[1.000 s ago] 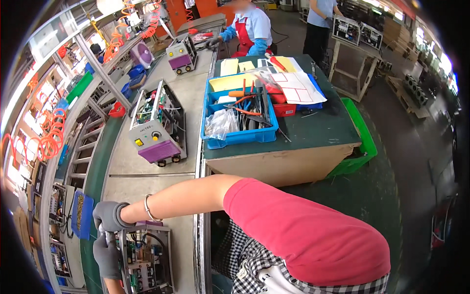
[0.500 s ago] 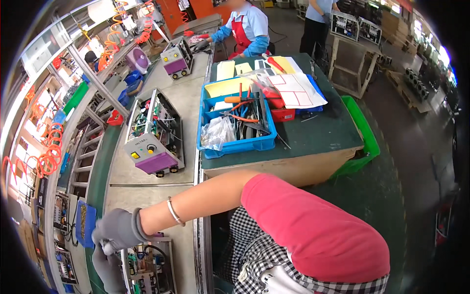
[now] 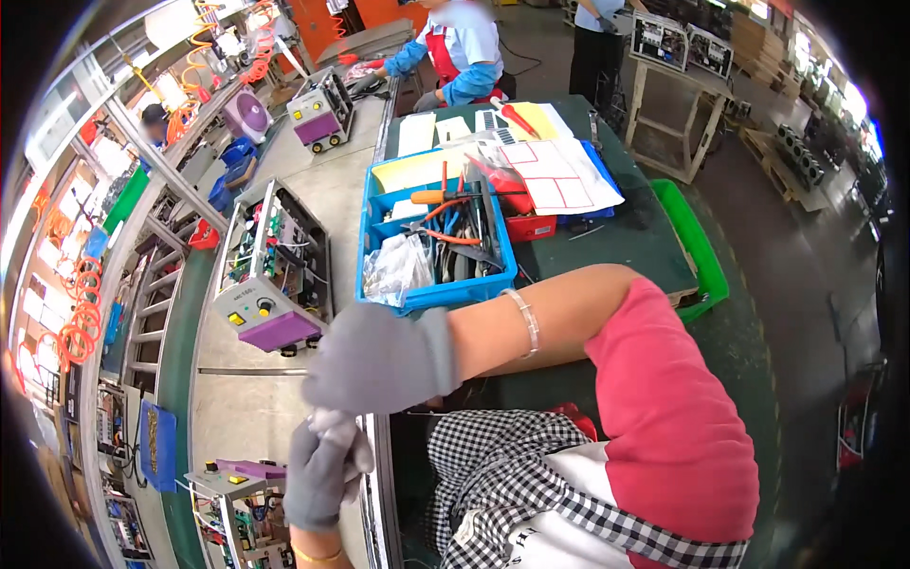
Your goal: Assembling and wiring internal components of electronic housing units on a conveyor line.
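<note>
Hands of the wearer, both in grey gloves, come together over the front portion of the metal-topped workbench (image 3: 242, 408). Right hand (image 3: 379, 365) lies uppermost in the view, back of the glove toward the camera and motion-blurred; its fingers are hidden, so its grip cannot be determined. Left hand (image 3: 327, 469) is directly below it, fingers bent inward; whether anything is held between the two cannot be determined.

Nearest item of work is an open-sided electrical power unit (image 3: 226, 488) at the lower left of the bench, just beside the left hand. Its yellow switch, purple part and exposed wiring are visible; its lower portion is cut off by the view. A second unit (image 3: 254, 308), with grey front panel, yellow knob and purple lower section, stands farther up the bench, its internal boards exposed. A third unit (image 3: 308, 116) of similar form stands beyond it, near a co-worker (image 3: 464, 47) in a red apron and blue sleeves.

On the green-topped table (image 3: 559, 254) to the right rests a blue compartment tray (image 3: 474, 287) containing orange-handled pliers (image 3: 450, 237) and a clear plastic bag (image 3: 398, 270). A red-lined paper sheet (image 3: 559, 175) lies beside it.
</note>
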{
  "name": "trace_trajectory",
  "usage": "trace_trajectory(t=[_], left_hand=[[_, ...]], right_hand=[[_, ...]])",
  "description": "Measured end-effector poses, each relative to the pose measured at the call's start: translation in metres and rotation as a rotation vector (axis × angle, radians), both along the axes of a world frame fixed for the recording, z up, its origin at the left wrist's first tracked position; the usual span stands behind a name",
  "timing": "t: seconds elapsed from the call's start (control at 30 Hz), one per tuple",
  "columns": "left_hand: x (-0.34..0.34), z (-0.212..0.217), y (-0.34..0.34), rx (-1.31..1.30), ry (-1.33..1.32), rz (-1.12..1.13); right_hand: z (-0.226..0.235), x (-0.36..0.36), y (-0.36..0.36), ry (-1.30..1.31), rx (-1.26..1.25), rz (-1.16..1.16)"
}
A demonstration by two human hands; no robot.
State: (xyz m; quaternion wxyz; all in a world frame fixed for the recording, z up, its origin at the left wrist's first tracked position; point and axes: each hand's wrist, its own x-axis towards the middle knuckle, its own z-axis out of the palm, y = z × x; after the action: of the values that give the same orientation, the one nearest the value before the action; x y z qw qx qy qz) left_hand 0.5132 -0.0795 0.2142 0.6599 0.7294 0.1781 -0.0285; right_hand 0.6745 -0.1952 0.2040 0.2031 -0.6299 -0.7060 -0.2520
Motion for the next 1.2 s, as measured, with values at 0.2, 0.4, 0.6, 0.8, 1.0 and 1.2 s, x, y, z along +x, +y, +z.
trace_trajectory(t=[0.2, 0.4, 0.6, 0.8, 1.0, 1.2], left_hand=[[0.069, -0.021, -0.043, -0.351, 0.041, -0.209], [0.115, -0.032, -0.076, -0.379, 0.111, -0.296], [0.148, -0.038, -0.103, -0.35, 0.074, -0.405], [0.189, -0.045, -0.121, -0.492, 0.038, -0.463], [0.22, -0.05, -0.142, -0.535, -0.002, -0.563], [0.234, -0.071, -0.154, -0.55, 0.077, -0.545]], right_hand=[[-0.009, 0.051, -0.082, 0.109, -0.158, -0.132], [-0.004, 0.088, -0.14, 0.228, -0.3, -0.234], [0.01, 0.113, -0.179, 1.265, -0.539, -0.322], [0.017, 0.136, -0.204, 1.359, -0.366, -0.461], [0.017, 0.168, -0.238, 1.463, -0.36, -0.515], [0.016, 0.222, -0.306, 1.416, -0.239, -0.666]])
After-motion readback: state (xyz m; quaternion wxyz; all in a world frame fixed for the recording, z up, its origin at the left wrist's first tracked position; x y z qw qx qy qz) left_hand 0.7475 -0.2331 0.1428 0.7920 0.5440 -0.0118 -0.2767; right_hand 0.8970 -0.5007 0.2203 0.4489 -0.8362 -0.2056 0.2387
